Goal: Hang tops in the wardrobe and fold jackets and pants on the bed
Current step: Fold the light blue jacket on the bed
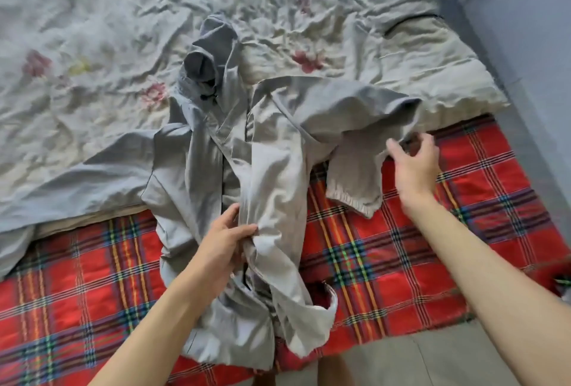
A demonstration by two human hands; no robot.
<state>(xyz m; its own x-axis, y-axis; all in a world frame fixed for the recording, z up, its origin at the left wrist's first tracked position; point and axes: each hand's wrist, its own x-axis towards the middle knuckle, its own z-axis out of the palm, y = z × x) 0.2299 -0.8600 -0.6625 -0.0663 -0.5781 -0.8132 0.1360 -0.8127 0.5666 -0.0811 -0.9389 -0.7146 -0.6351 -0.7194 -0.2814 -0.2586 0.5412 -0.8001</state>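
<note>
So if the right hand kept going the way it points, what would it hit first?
Probably the grey jacket's sleeve, bunched just beyond the right hand. The hand looks almost at the sleeve's edge, though depth is hard to judge.

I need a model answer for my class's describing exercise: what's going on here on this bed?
A person is handling a grey hooded jacket, apparently arranging it for folding. The left hand pinches a fold of the jacket's front near the middle. The right hand, fingers spread, reaches to the edge of the bent sleeve on that side. The jacket lies rumpled, not yet folded, partly on a red plaid blanket and partly on a crumpled floral sheet.
</note>
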